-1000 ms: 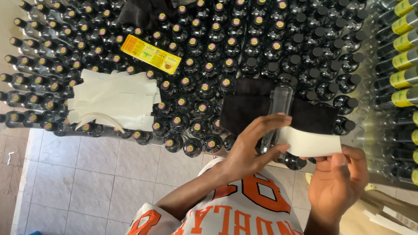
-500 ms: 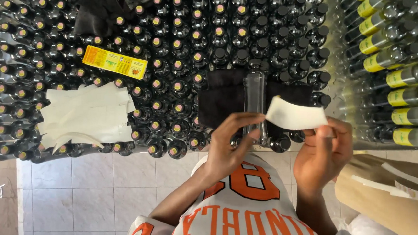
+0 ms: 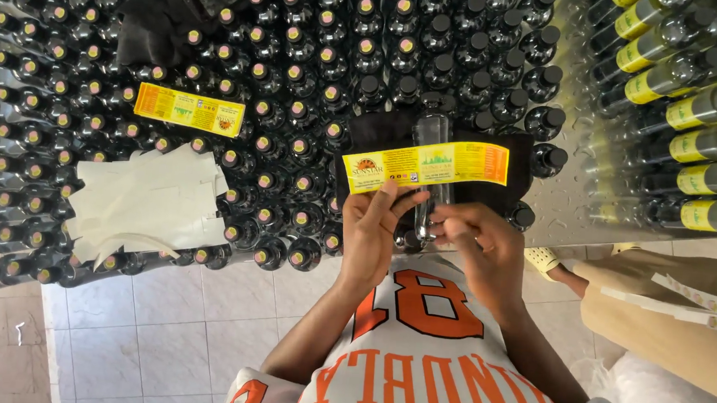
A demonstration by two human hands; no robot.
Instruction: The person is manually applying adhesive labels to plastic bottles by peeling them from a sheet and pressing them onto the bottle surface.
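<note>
Head view | both hands (image 3: 428,232) pinch clear glass bottle (image 3: 430,169), slippery, breakable | thin yellow paper label (image 3: 425,166) bends easily, hold edges

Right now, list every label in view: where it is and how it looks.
Held label: yellow strip with coloured print, laid across the clear bottle, left hand and right hand below it.
Spare label: same yellow strip, lying on the dark bottle caps, upper left.
Backing papers: white pile, left.
Labelled bottles: yellow bands, stacked at right.
</note>
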